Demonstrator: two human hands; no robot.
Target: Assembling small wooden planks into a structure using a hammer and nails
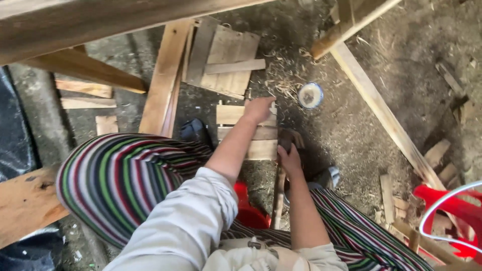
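Bare wood everywhere: the slatted panel [248, 133] under the left hand [258, 109] looks pale, dry, rough-sawn. The right hand [290, 159] grips a dark, worn wooden handle [279, 195]. The trousers [120, 175] are soft striped cloth, the stool [248, 211] glossy red plastic, the ground [346, 125] gritty and matt.

A small round tin [310, 95] with a white-and-blue top lies on the dirt floor [351, 135] amid wood shavings, just right of the pale slatted wooden panel [246, 131]. It is the only package in view; its markings are too small to make out. No labels, signs or screens appear.
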